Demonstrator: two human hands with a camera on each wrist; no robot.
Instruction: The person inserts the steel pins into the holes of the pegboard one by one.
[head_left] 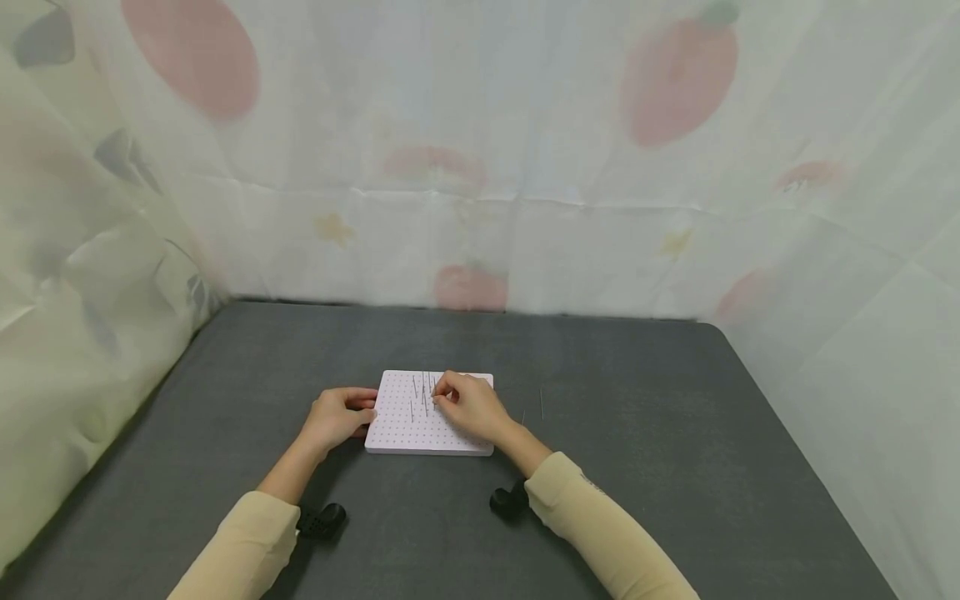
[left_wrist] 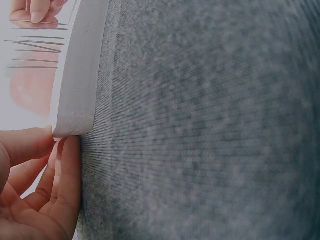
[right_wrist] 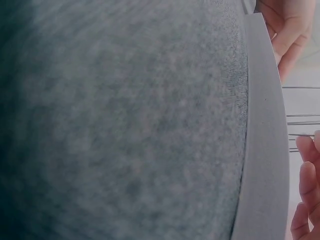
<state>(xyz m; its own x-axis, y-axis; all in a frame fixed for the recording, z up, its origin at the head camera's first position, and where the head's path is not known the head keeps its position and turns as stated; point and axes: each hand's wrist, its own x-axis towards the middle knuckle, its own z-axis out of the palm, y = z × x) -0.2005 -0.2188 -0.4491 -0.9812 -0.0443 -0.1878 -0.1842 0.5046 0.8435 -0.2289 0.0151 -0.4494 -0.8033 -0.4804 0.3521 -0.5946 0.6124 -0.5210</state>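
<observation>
A white pegboard (head_left: 390, 435) dotted with rows of small holes lies on the dark table. Several thin metal needles (left_wrist: 35, 60) stand upright in it. My left hand (head_left: 335, 419) grips the board's left edge, and in the left wrist view the thumb (left_wrist: 27, 145) is at the corner with fingers against the side. Over the board, my right hand (head_left: 474, 408) pinches a thin needle (right_wrist: 301, 134) between thumb and fingertips, among the standing ones. Whether that needle's lower end sits in a hole is too small to tell.
Right of the board, a loose needle (head_left: 542, 402) lies on the table (head_left: 637, 467), with another (head_left: 523, 415) close to my right wrist. Black wrist devices (head_left: 322, 522) hang under both forearms. A printed curtain (head_left: 555, 250) encloses the back and sides.
</observation>
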